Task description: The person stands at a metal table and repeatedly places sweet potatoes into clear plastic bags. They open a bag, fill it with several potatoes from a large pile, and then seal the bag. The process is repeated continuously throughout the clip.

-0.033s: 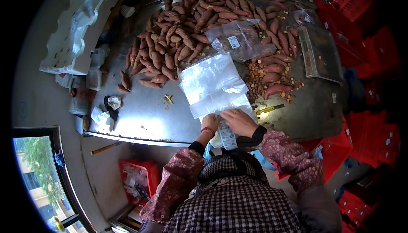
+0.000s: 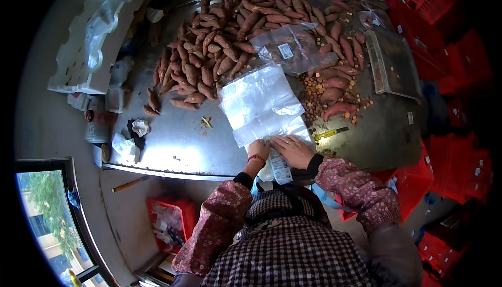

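A stack of clear plastic bags (image 2: 264, 98) lies in front of me, its lower end under my hands. My left hand (image 2: 258, 152) is closed at the left of that end, its fingertips hidden; what it may grip cannot be made out. My right hand (image 2: 294, 152) lies flat on the bags with fingers stretched out, close to the left one. A strip of printed white labels (image 2: 281, 170) runs from between my hands toward my body. Beyond the stack lies a clear bag with a white label (image 2: 285, 51), resting on sweet potatoes.
A large heap of sweet potatoes (image 2: 209, 51) covers the far side of the metal table (image 2: 172, 130). Cut pieces (image 2: 314, 98) and a yellow box cutter (image 2: 330, 133) lie to the right. A white foam box (image 2: 78, 72) stands left; red crates (image 2: 455, 166) are stacked right.
My right hand has come down flatter onto the bags, its fingers straighter. The left hand stays almost in place.
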`<state>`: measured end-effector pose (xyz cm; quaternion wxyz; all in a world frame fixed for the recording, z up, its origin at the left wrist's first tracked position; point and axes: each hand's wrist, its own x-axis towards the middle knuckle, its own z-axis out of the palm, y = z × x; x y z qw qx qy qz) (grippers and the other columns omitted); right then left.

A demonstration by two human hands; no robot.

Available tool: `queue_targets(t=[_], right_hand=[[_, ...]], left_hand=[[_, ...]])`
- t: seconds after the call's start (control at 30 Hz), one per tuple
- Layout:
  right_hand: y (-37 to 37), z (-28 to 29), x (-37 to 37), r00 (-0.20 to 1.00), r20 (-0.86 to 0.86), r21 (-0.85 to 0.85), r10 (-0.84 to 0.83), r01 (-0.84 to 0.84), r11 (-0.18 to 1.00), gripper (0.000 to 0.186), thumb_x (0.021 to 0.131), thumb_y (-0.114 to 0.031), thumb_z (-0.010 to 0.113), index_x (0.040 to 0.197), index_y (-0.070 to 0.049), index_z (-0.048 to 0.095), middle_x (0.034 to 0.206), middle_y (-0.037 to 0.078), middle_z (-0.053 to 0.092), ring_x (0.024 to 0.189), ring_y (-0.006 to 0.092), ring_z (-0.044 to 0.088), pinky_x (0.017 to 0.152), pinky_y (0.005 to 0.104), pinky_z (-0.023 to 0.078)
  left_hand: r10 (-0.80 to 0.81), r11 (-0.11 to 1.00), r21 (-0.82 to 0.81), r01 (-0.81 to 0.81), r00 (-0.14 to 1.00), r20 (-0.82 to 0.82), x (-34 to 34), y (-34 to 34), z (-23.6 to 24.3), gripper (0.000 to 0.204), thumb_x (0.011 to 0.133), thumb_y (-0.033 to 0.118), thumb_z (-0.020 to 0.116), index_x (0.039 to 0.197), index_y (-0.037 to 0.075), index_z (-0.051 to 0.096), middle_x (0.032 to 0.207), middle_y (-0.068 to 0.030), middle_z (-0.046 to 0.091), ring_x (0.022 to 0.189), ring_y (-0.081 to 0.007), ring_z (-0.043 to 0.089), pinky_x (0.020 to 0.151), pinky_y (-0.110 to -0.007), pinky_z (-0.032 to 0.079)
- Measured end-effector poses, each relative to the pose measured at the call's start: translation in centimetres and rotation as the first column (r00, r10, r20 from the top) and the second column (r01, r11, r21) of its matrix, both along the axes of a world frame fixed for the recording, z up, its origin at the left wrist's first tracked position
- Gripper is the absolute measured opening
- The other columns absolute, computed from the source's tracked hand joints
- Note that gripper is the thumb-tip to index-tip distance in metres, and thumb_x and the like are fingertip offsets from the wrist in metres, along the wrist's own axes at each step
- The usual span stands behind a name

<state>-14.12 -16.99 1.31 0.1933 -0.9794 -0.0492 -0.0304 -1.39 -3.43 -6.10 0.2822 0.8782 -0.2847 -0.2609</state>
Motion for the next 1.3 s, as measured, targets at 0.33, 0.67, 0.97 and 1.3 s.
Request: queue_targets(t=[0.33, 0.67, 0.97, 1.3], right_hand=[[0.3, -1.2, -1.2, 0.995, -0.095, -0.102, -0.044, 0.035, 0.994, 0.048, 0.084, -0.014, 0.047, 0.131, -0.004, 0.047, 0.137, 0.008, 0.045, 0.129, 0.0224, 0.039, 0.108, 0.0427, 0.028], [-0.9, -0.6, -1.7, 0.913, -0.367, 0.126, -0.177, 0.238, 0.963, 0.054, 0.086, -0.017, 0.049, 0.136, 0.0, 0.039, 0.133, 0.021, 0.047, 0.12, 0.0334, 0.049, 0.104, 0.0425, 0.036], [-6.4, 1.0, 9.6, 0.971, -0.157, -0.189, -0.182, 0.151, 0.97, 0.022, 0.085, -0.013, 0.054, 0.102, -0.001, 0.061, 0.109, 0.013, 0.059, 0.094, 0.0315, 0.059, 0.077, 0.0425, 0.049], [0.0, 0.0, 1.3, 0.995, -0.076, 0.017, 0.062, -0.061, 0.998, 0.037, 0.083, -0.014, 0.054, 0.117, 0.001, 0.054, 0.125, 0.011, 0.052, 0.123, 0.0228, 0.043, 0.1, 0.0366, 0.035]], left_hand=[[0.045, 0.98, 0.194, 0.051, 0.887, -0.459, -1.4, 1.2, 6.9, 0.043, 0.084, 0.035, 0.063, 0.095, -0.006, 0.06, 0.077, -0.015, 0.067, 0.068, -0.0213, 0.067, 0.059, -0.033, 0.051], [-0.327, 0.945, -0.171, 0.279, 0.831, -0.451, -4.5, 8.1, 8.0, 0.029, 0.084, 0.027, 0.064, 0.079, 0.0, 0.057, 0.063, -0.0157, 0.059, 0.057, -0.0245, 0.062, 0.056, -0.036, 0.047], [-0.225, 0.959, -0.259, 0.111, 0.855, -0.468, -0.4, 4.9, 8.8, 0.03, 0.086, 0.03, 0.065, 0.079, 0.001, 0.062, 0.061, -0.0132, 0.059, 0.056, -0.0192, 0.058, 0.056, -0.032, 0.045], [-0.021, 0.975, 0.208, 0.075, 0.968, -0.251, 1.0, 1.0, 1.6, 0.05, 0.083, 0.048, 0.056, 0.088, -0.001, 0.068, 0.091, -0.0239, 0.065, 0.089, -0.0373, 0.063, 0.079, -0.044, 0.049]])
